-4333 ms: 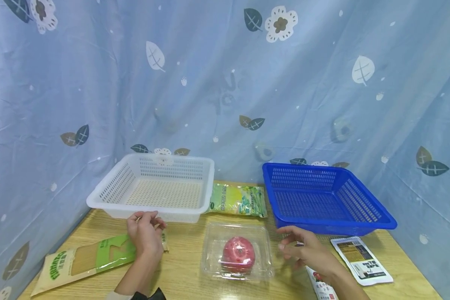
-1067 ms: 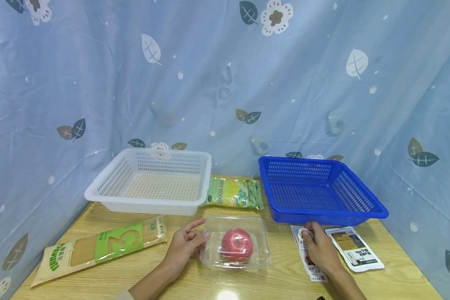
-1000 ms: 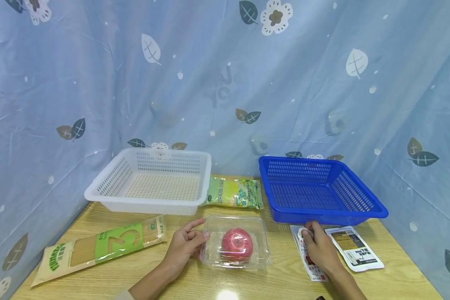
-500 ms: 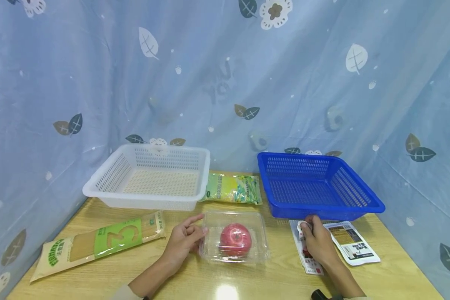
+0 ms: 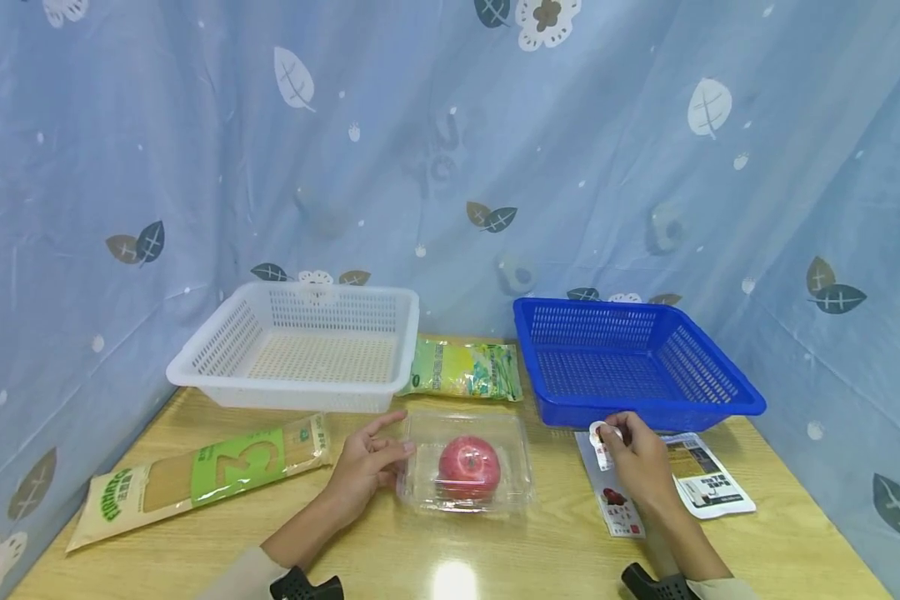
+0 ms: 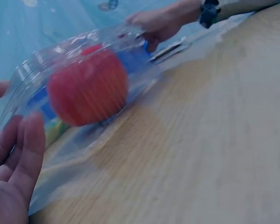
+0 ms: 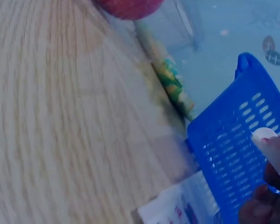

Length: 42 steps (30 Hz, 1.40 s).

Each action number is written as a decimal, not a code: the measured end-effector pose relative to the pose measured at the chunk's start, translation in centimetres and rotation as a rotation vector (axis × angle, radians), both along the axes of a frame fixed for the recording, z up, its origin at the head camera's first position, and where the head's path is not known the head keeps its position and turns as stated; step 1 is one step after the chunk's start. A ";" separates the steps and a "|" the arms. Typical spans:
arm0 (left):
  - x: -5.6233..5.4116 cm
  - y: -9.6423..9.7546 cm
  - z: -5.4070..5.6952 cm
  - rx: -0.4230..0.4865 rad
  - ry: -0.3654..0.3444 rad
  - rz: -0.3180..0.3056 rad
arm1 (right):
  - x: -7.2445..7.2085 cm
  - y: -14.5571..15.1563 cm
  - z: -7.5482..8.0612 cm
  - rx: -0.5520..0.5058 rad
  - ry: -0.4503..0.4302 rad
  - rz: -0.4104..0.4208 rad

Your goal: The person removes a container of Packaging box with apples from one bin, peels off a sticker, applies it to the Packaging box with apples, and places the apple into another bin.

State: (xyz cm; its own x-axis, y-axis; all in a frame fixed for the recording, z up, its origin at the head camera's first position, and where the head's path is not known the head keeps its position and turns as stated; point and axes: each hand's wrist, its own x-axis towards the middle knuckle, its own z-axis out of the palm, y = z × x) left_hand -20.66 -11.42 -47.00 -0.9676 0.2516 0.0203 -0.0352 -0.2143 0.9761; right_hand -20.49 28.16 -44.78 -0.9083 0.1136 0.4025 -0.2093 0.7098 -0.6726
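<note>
My left hand (image 5: pixel 357 463) rests at the left side of a clear plastic box (image 5: pixel 521 492) with a red apple (image 5: pixel 468 468) inside. In the left wrist view its fingers (image 6: pixel 30 144) lie mostly straight against the box's end. My right hand (image 5: pixel 640 460) pinches a small white round-topped tag (image 5: pixel 598 442) between thumb and fingers, just in front of the blue basket (image 5: pixel 570 417). Under the hand lies a narrow pale packet (image 5: pixel 613 500) with red print; part of it is hidden. The right wrist view shows the tag (image 7: pixel 270 144) against the basket's slotted wall.
A white basket (image 5: pixel 292 396) stands at the back left. Between the baskets lies a green-yellow packet (image 5: pixel 465 369). A long pasta packet (image 5: pixel 202 479) lies at the left, and a white pouch (image 5: pixel 708 475) at the right. A curtain (image 5: pixel 450 167) hangs behind the table.
My left hand went from above the pasta packet to the box's side and stays there. My right hand moved right to the pale packet; the tag it pinches now shows raised off it.
</note>
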 end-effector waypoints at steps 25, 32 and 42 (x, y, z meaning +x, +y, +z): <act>-1.7 0.7 -0.4 0.020 0.010 -0.086 | 0.0 -8.4 5.5 -0.463 -0.182 0.543; -1.6 0.9 -0.5 0.027 0.034 -0.081 | -0.2 -10.4 4.9 -0.453 -0.212 0.551; -1.8 0.7 -0.5 0.013 0.039 -0.070 | -0.2 -12.4 4.4 -0.395 -0.233 0.555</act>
State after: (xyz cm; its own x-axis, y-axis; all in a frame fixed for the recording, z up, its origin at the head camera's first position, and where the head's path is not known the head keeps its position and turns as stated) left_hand -22.42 -10.72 -47.48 -0.9459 0.3186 0.0612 -0.0128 -0.2250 0.9743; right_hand -20.70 15.77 -40.38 -0.9317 -0.2922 0.2156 -0.2885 0.2350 -0.9282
